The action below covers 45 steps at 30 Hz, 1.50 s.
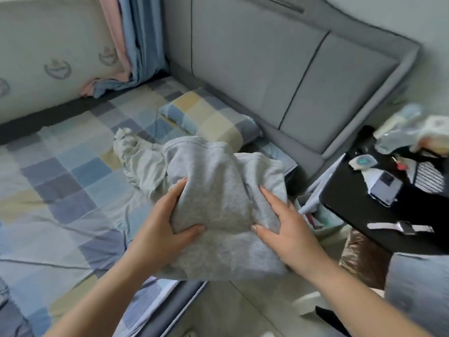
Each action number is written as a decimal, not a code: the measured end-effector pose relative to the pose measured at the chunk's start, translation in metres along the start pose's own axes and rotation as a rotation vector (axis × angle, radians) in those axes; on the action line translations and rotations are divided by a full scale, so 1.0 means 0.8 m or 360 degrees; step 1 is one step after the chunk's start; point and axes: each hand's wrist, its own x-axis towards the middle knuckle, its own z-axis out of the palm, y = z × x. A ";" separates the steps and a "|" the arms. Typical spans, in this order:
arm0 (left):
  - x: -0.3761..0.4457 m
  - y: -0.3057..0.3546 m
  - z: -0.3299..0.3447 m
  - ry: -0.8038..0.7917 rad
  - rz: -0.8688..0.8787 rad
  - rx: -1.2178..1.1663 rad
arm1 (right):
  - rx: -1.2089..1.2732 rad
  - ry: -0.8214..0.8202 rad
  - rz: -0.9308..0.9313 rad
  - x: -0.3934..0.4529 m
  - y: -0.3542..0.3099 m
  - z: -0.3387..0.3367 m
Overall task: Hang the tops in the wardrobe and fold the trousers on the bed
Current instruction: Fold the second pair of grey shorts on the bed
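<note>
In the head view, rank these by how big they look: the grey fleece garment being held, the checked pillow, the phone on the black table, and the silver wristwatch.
1. Grey fleece garment, though it is nearest the camera.
2. Checked pillow.
3. and 4. Phone and silver wristwatch on the black table: too alike to rank.

The bed (60, 190) wears a checked sheet in blue, grey and yellow, with a matching pillow (209, 115) against the grey padded headboard (255, 69). A pale crumpled garment (138, 159) lies mid-bed, and a folded grey garment (226, 215) sits at the bed's near edge. Beside the bed stands a black table (352, 203) — on it a phone (386, 188), a watch (403, 227) and blurred clutter.
</note>
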 end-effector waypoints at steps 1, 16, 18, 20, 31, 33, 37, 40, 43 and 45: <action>0.001 0.018 0.010 -0.0065 0.0054 -0.0009 | -0.0015 0.0085 0.0043 -0.025 0.000 -0.015; -0.108 0.290 0.282 -0.0948 0.0665 -0.0303 | -0.0093 0.1081 0.0670 -0.449 0.074 -0.189; -0.141 0.324 0.320 -0.1075 0.0689 -0.0329 | -0.0075 0.1175 0.0759 -0.510 0.083 -0.202; -0.174 0.354 0.357 -0.1164 0.0728 -0.0353 | -0.0084 0.1252 0.0827 -0.566 0.093 -0.215; -0.299 0.481 0.534 -0.1675 0.0959 -0.0441 | -0.0012 0.1630 0.1257 -0.783 0.149 -0.254; -0.308 0.497 0.562 -0.1741 0.1001 -0.0408 | 0.0020 0.1686 0.1337 -0.803 0.164 -0.259; -0.322 0.527 0.627 -0.1890 0.1055 -0.0413 | 0.0097 0.1795 0.1441 -0.840 0.196 -0.276; -0.323 0.556 0.687 -0.2019 0.1108 -0.0414 | 0.0122 0.1892 0.1521 -0.858 0.226 -0.299; -0.323 0.593 0.747 -0.2146 0.1190 -0.0406 | 0.0133 0.2003 0.1639 -0.871 0.252 -0.328; -0.327 0.614 0.785 -0.2212 0.1225 -0.0403 | 0.0139 0.2073 0.1701 -0.884 0.266 -0.345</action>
